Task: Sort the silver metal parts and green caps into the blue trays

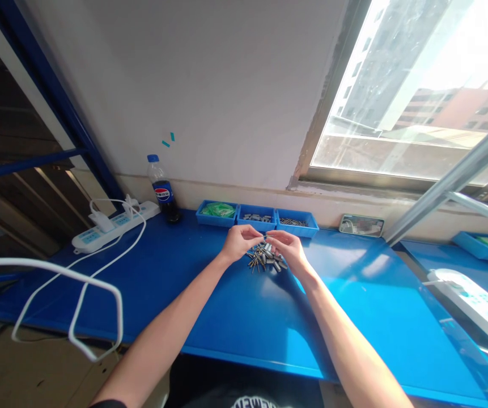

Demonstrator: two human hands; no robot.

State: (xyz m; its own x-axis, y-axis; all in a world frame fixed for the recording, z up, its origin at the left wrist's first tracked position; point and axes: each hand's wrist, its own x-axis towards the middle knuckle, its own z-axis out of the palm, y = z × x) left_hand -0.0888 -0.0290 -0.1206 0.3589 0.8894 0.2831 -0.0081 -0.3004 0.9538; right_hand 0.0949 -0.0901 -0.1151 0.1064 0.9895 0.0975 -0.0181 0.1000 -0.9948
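Note:
My left hand [238, 241] and my right hand [287, 247] meet above the table, fingertips pinched on a small thin metal piece [264, 236] between them. Its exact kind is too small to make out, and the fingers cover most of it. Right below lies a loose pile: thin, dark, screw-like pins [255, 259] on the left and short silver metal cylinders [275, 260] on the right. Just beyond my hands stand three joined blue trays. Green plastic packets [218, 210] fill the left one, silver pieces [256, 217] the middle one, thin pins [293, 222] the right one.
On the blue table [154, 289], a cola bottle [164, 190] and a white power strip [116, 226] with looping white cables [99, 283] stand at left. A phone [361, 225] leans against the wall. Metal bars [452, 181] and another power strip [473, 306] are at right.

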